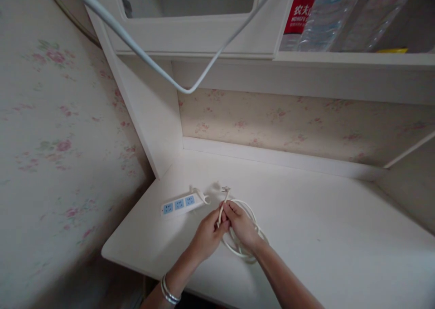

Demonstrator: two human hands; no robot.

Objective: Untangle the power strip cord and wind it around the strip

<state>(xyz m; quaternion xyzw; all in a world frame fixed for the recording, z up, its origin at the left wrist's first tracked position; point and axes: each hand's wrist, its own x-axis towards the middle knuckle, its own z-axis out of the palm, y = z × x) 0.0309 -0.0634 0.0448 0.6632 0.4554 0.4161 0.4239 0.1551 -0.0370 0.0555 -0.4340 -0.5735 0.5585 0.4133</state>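
A white power strip (182,203) with blue sockets lies on the white desk (322,236), near its left end. Its white cable (249,209) is gathered into a coil just to the right. My left hand (207,236) and my right hand (242,225) meet over the coil, both closed on the cable. Between their fingertips they pinch the stretch that ends in the plug (225,190), which points away from me. A bracelet (169,292) is on my left wrist.
Floral wallpaper covers the wall at the left (50,141) and behind the desk. A white shelf unit (204,37) hangs above, with water bottles (326,14) at the upper right. A pale cord (190,90) loops down in front of the shelf.
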